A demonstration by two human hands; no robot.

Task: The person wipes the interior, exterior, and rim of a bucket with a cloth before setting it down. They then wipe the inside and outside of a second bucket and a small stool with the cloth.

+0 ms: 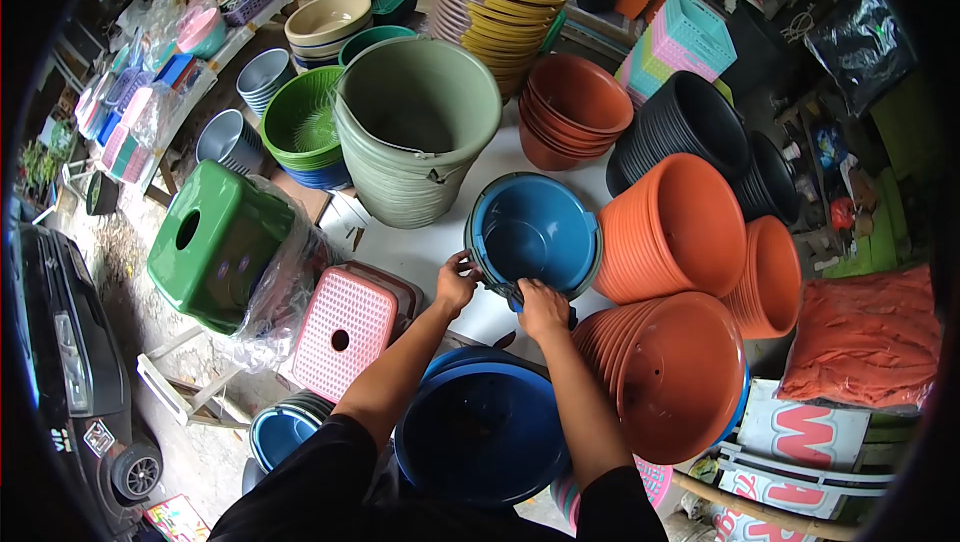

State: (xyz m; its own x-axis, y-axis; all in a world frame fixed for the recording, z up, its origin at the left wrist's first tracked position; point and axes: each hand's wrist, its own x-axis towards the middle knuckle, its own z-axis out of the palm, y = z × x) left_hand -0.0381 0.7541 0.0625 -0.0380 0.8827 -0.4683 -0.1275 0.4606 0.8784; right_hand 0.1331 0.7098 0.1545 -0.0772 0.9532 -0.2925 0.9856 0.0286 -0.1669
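While the left hand [455, 282] and right hand [543, 307] clasp the lower rim of a tilted blue basin [535, 234] on the white table [415, 254], stacked orange pots [672, 227] crowd its right side. Fingertips vanish behind the rim; a larger blue tub [480, 432] hides the table's near edge.

You have a white desk [425, 247] in front of you. On it stands a ribbed grey-green bucket [415, 142], with stacked brown pots [580, 102] just to its right. Blue basins [540, 232] sit tilted between the bucket and orange pots [675, 227], which are tipped on their side.
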